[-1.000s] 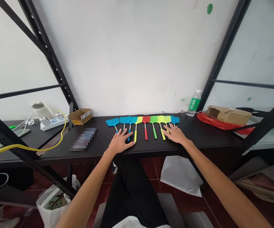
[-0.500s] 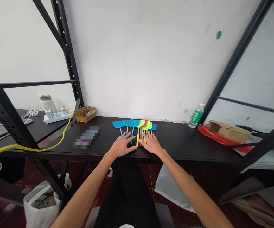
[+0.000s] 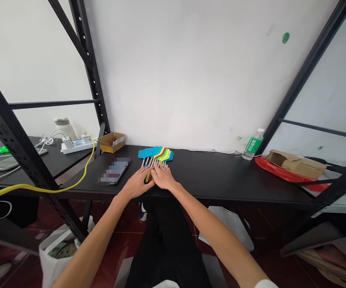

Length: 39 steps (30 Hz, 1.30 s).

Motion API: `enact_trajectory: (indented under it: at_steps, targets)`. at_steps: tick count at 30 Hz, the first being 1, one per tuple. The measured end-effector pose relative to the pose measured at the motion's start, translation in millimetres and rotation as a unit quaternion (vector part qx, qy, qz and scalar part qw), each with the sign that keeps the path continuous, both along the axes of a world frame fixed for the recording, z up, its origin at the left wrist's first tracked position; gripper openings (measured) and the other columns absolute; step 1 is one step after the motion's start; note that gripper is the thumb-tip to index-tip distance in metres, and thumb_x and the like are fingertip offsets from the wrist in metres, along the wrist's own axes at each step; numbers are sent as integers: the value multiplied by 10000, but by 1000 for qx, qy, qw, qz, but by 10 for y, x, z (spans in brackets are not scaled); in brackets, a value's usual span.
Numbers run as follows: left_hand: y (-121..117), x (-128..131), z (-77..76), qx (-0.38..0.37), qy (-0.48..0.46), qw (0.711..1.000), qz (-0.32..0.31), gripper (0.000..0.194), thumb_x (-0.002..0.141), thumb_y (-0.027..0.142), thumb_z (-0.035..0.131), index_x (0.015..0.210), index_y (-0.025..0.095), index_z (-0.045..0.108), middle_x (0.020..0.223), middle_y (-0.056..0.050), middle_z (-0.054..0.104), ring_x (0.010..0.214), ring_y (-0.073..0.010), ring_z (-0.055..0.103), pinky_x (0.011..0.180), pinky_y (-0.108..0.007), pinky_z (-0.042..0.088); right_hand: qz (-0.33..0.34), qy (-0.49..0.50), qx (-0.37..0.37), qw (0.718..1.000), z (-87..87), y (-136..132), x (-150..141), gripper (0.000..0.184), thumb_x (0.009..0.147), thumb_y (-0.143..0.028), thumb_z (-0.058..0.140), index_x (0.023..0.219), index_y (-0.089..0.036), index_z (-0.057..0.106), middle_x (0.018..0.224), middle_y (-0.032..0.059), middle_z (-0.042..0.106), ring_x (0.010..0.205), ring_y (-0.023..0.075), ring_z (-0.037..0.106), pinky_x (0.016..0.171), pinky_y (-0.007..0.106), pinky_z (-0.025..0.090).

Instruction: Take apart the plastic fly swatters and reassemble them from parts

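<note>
Several small fly swatters (image 3: 156, 154) in blue, yellow, green and red lie bunched into one overlapping pile on the black table (image 3: 215, 176), heads toward the wall. My left hand (image 3: 138, 183) rests flat against the left side of their handles, fingers stretched out. My right hand (image 3: 162, 178) lies flat on the right side of the handles, fingers extended and touching the left hand's fingertips. Both hands press the handles together between them; most of the handles are hidden under my fingers.
A phone (image 3: 114, 172) lies left of the swatters. A small cardboard box (image 3: 111, 142) sits at the back left. A water bottle (image 3: 252, 145), a brown paper bag (image 3: 295, 162) and a red tray (image 3: 283, 174) stand right. Black rack posts (image 3: 93, 80) frame the table.
The swatters were spread in a row; my right hand has swept them leftward into a tight pile against my left hand. The view has shifted slightly.
</note>
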<state>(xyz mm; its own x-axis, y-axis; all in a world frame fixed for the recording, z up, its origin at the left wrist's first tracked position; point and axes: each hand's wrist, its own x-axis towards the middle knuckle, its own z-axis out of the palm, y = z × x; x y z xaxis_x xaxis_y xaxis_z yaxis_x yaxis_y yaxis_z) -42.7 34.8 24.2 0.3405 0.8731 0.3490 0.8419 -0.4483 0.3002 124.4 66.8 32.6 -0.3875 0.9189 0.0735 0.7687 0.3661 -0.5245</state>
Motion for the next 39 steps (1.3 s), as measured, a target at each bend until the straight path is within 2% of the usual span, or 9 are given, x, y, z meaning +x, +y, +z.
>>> enact_trajectory:
  at_steps: [4,8,11,14,18,25,29,34,39]
  targets:
    - [-16,-42,-1,-1,11,1000,25,616,896,564,496,1444,284,517,1515,-51,495,1441,-321,379,1168,-472,342,12,23,34,999,4,55,-16,641,1012,-405,252,1600,-163,167,1656,120,207,1514,300,194,1190,447,204]
    - [-46,55,-29,19,35,998,49,577,901,584,491,1412,324,560,1567,-41,422,1465,-381,312,1168,-562,293,-60,-11,94,994,-13,97,132,553,977,-304,351,1519,-194,373,1542,103,432,1365,289,434,1078,408,385]
    - [-57,189,-52,30,47,998,39,563,915,594,465,1412,347,558,1586,-26,391,1473,-387,292,1175,-590,249,-90,-64,116,987,5,125,228,448,968,-315,400,1386,-229,540,1391,108,572,1246,301,527,984,410,449]
    - [-41,289,-72,28,53,997,41,561,937,586,422,1428,342,538,1569,-25,420,1476,-359,300,1183,-584,232,-108,-90,105,984,72,175,265,401,947,-312,451,1310,-220,594,1285,132,632,1196,311,567,896,399,491]
    - [-6,310,-93,27,61,996,52,525,942,528,421,1393,312,581,1533,-40,472,1466,-351,323,1181,-574,246,-146,-119,36,981,175,280,243,312,913,-351,527,1133,-189,677,1147,165,688,1046,326,662,796,396,525]
    - [-5,258,-87,37,70,994,77,490,942,464,423,1370,308,603,1517,-37,493,1455,-338,348,1179,-552,270,-163,-114,-17,980,262,426,225,299,913,-330,524,1051,-154,722,1082,194,722,980,323,700,734,378,554]
    - [-30,273,-89,40,65,993,91,480,942,425,435,1375,296,598,1508,-40,505,1440,-351,366,1179,-587,241,-162,-116,-25,980,306,335,485,300,911,-342,527,1006,-149,735,998,189,737,987,333,704,735,368,546]
    - [-55,473,-113,57,55,989,121,424,923,316,467,1300,267,655,1471,-56,544,1432,-351,372,1188,-607,198,-172,-130,-24,976,287,171,804,329,917,-363,521,933,-116,736,928,204,736,961,333,709,726,350,533]
    - [-55,621,-138,68,55,988,130,388,935,319,462,1234,269,705,1463,-48,549,1412,-348,400,1184,-547,253,-181,-119,35,976,225,229,563,457,912,-542,534,993,-134,722,1087,219,709,1039,345,680,797,381,526]
